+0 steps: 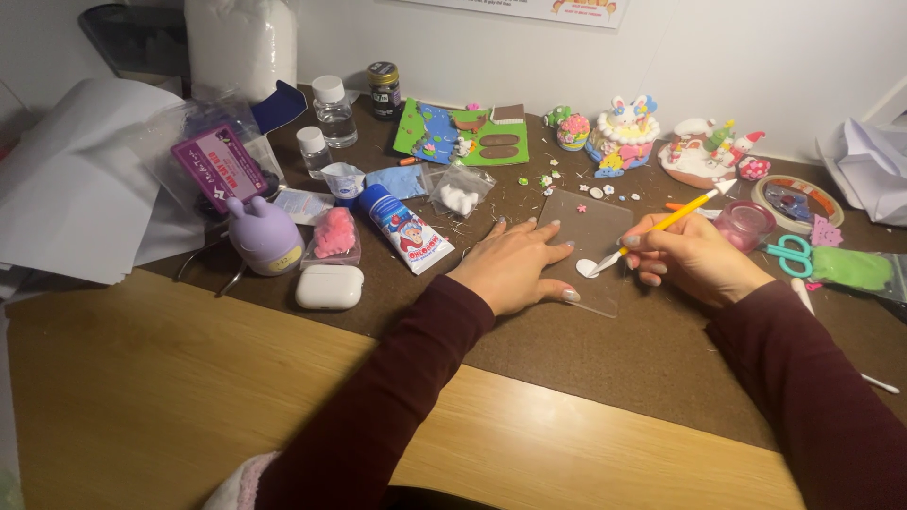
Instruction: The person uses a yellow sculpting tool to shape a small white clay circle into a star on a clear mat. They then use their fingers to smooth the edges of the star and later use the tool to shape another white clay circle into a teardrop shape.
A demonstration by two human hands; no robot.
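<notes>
Clay work at our worktop (586, 349)

Our left hand (515, 264) lies flat, fingers apart, pinning a clear plastic sheet (595, 241). Our right hand (694, 257), fingers clamped on a yellow modelling tool (661, 225), touches its tip to 1 white clay disc (587, 268) on the sheet.

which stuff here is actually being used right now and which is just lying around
In use:
- left hand flat on the clear sheet
- right hand holding the yellow tool
- white clay disc

Lying about:
- glue tube
- white earbud case
- purple bunny figure
- scissors
- green clay
</notes>
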